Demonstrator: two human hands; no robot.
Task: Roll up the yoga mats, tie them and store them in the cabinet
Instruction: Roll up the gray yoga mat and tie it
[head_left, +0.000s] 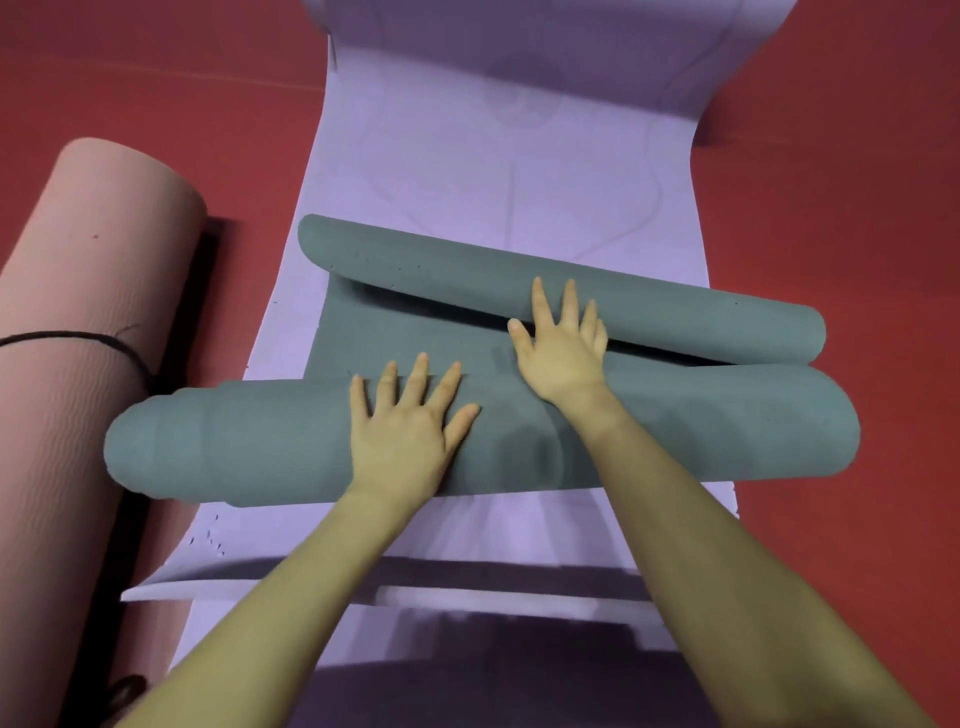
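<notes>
At frame centre your half-rolled mat (675, 426) lies on the flat mat (498, 197); the tied roll (88, 322) lies at the left edge.

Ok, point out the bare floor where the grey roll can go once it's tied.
Bare red floor lies right of the purple mat, and a narrower strip runs between it and the tied pink roll. The middle is crowded: the grey mat lies across the purple one under the left hand and right hand.
</notes>
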